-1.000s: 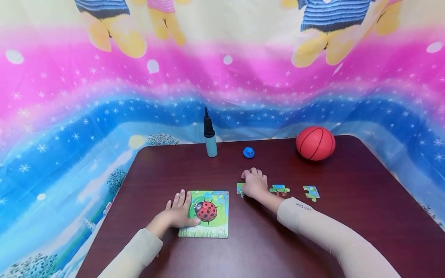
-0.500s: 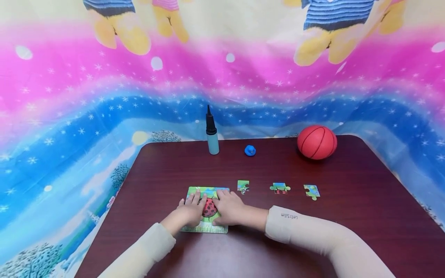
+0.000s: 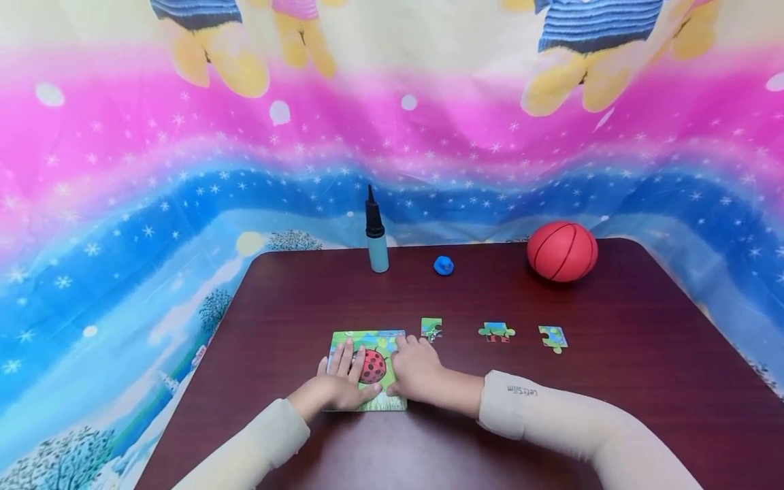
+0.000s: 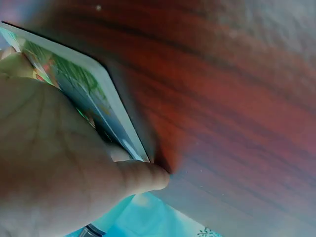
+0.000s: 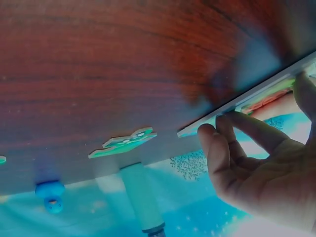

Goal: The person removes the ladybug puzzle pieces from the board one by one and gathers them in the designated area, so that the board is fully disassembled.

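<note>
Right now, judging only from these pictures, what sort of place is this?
Probably a children's play corner, perhaps staged: a cartoon-printed cloth hangs around the far side of the table, which bears a ladybug puzzle and a red ball.

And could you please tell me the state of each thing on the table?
Ladybug puzzle: lying flat, partly covered by left hand and right hand
Three puzzle pieces: loose, apart from one another
Teal pump: standing upright
Blue toy: resting, untouched
Red ball: resting, untouched
</note>
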{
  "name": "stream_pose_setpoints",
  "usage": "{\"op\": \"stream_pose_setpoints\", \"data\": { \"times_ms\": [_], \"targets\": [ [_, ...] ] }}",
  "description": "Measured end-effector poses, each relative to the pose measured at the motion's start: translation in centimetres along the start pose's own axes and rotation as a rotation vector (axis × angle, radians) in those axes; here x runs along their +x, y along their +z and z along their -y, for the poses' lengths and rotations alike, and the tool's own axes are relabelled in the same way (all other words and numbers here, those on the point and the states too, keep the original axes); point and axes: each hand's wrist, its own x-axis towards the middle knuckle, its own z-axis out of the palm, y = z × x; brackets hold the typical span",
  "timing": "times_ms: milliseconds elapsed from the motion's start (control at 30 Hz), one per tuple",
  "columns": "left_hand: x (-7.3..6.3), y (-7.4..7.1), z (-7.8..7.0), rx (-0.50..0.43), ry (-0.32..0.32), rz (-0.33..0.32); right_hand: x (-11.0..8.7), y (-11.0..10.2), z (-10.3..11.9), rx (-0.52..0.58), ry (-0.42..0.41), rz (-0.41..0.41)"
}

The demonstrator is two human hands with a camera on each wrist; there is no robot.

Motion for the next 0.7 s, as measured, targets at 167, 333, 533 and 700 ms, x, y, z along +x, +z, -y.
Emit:
{"op": "stream_pose_setpoints", "data": {
  "times_ms": [167, 333, 533, 700],
  "targets": [
    [0.0, -0.4, -0.1, 0.008, -0.008, 0.031, 0.4, -0.4, -0.4, 0.006, 0.012, 0.01],
    [-0.1, -0.4, 0.0, 0.023, -0.006, 0.03, 0.8, -0.6, -0.4, 0.032, 0.034, -0.004],
    [0.0, -0.3, 0.1, 0.039, -0.009, 0.028, 1.0, -0.3, -0.4, 0.026, 0.032, -0.008],
    [0.1, -0.1, 0.0, 0.015, -0.025, 0.019, 1.3, -0.4, -1.0, 0.015, -0.002, -0.035]
  ]
}}
